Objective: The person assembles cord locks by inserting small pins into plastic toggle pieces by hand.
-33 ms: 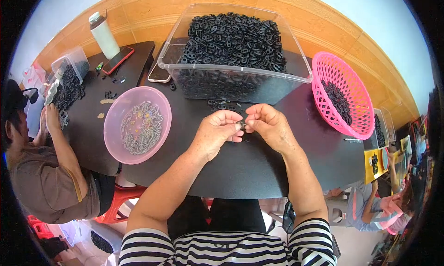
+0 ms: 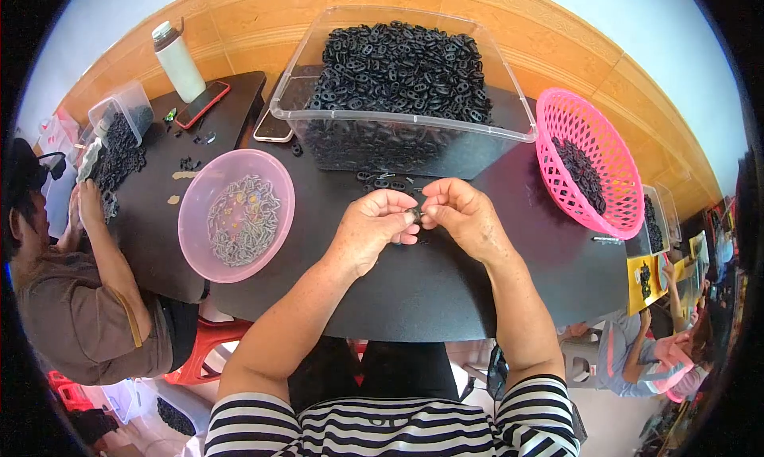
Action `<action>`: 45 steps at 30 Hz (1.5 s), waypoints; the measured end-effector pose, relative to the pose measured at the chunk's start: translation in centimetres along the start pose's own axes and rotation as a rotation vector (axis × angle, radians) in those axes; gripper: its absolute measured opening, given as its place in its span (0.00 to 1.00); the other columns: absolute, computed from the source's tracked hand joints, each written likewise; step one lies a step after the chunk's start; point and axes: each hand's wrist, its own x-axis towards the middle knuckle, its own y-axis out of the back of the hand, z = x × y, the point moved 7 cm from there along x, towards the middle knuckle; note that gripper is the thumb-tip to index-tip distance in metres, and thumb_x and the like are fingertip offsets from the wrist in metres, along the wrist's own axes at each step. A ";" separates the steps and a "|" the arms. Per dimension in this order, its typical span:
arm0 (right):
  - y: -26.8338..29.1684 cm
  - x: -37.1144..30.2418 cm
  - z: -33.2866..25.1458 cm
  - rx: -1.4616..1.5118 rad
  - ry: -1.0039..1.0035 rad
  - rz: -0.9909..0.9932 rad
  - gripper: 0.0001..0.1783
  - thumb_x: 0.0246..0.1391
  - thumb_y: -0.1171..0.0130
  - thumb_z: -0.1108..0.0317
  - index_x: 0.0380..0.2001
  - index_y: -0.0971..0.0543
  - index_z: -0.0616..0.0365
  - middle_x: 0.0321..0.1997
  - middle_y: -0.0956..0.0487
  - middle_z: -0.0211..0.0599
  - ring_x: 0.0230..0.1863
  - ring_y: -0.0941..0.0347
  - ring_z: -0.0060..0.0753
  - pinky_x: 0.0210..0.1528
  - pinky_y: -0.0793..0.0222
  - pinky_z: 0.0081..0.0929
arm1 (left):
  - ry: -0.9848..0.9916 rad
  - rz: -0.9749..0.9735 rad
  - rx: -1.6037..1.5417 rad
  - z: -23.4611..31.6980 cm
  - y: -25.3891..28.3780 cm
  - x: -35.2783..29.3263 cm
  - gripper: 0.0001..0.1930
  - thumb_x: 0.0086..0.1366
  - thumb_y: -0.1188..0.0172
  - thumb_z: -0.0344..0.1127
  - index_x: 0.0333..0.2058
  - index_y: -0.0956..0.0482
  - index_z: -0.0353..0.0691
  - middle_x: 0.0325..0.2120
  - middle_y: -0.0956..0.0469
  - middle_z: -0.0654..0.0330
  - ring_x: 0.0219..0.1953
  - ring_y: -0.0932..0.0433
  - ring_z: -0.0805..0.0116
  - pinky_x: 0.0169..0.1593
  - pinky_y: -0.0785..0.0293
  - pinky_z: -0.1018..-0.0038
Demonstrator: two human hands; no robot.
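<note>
Between my two hands, above the dark table [image 2: 398, 298], is a small black plastic piece [image 2: 415, 215], mostly covered by my fingers. My left hand [image 2: 374, 228] pinches it from the left with thumb and forefinger. From the other side, the thumb and fingertips of my right hand [image 2: 461, 218] close on the same piece. Just beyond my fingers lie a few loose black pieces [image 2: 374, 180] and thin metal bits. Behind them stands a large clear plastic bin [image 2: 414, 116] heaped with black oval pieces [image 2: 398, 67] that have two holes.
On the left sits a pink bowl [image 2: 191, 210] of small grey metal parts [image 2: 243, 226]. A pink lattice basket [image 2: 625, 171] with black pieces is at right. Phones [image 2: 203, 105] and a white bottle [image 2: 181, 67] stand farther back. Co-workers sit left [image 2: 87, 298] and right [image 2: 652, 353].
</note>
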 end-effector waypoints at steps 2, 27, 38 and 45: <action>-0.1 0.0 -0.1 0.010 -0.001 -0.006 0.10 0.49 0.50 0.79 0.38 0.30 0.63 0.30 0.27 0.30 0.30 0.30 0.18 0.33 0.30 0.18 | -0.011 0.002 -0.039 -0.1 0.0 0.0 0.07 0.57 0.45 0.26 0.35 0.29 0.35 0.29 0.26 0.59 0.30 0.25 0.71 0.35 0.25 0.74; -0.1 0.2 0.4 -0.016 -0.028 0.108 0.04 0.51 0.48 0.70 0.28 0.27 0.59 0.23 0.28 0.24 0.23 0.35 0.15 0.27 0.36 0.16 | -0.032 0.052 -0.085 0.2 -0.1 -0.1 0.04 0.58 0.47 0.25 0.32 0.31 0.35 0.29 0.27 0.58 0.31 0.25 0.70 0.35 0.24 0.75; 0.4 0.0 -0.5 -0.294 0.051 0.082 0.05 0.50 0.47 0.70 0.27 0.28 0.60 0.22 0.27 0.28 0.24 0.33 0.18 0.27 0.35 0.19 | -0.062 0.047 0.028 0.4 -0.5 -0.2 0.12 0.57 0.47 0.23 0.41 0.32 0.33 0.32 0.26 0.57 0.32 0.25 0.69 0.37 0.25 0.74; 0.1 -0.1 -0.6 -0.361 0.067 0.063 0.06 0.49 0.46 0.69 0.26 0.27 0.61 0.22 0.26 0.31 0.24 0.32 0.20 0.27 0.35 0.21 | -0.080 0.035 0.065 0.6 -0.7 -0.1 0.13 0.56 0.47 0.22 0.41 0.34 0.34 0.32 0.27 0.57 0.32 0.25 0.70 0.37 0.25 0.75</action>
